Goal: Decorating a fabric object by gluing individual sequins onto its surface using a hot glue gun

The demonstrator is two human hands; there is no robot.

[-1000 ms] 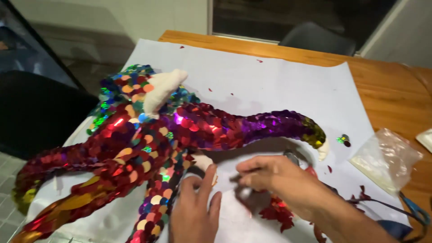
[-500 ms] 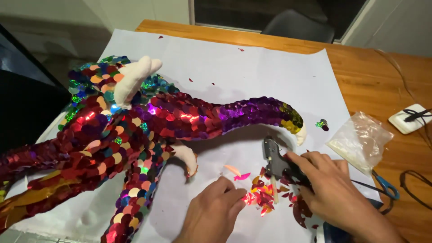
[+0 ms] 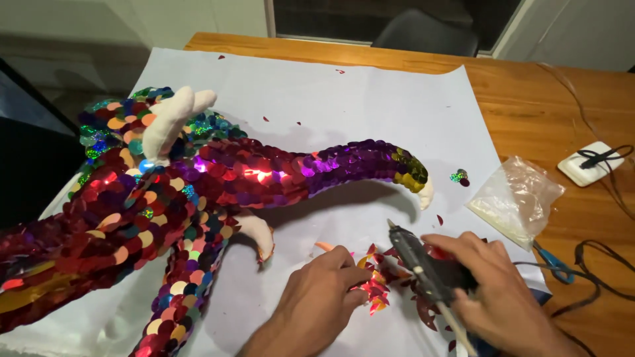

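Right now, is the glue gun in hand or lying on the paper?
In hand. The right hand wraps the black glue gun, nozzle tilted up-left above the red sequin pile that the left hand touches.

Left hand (image 3: 321,294): bare, no glove, ring or watch visible; forearm bare to the frame edge at 6 o'clock, no sleeve in view. Right hand (image 3: 493,291): bare, no glove or ring visible; wrist and forearm uncovered to the frame edge at 5 o'clock. Fingernails short where they show. No markings to be made out on either.
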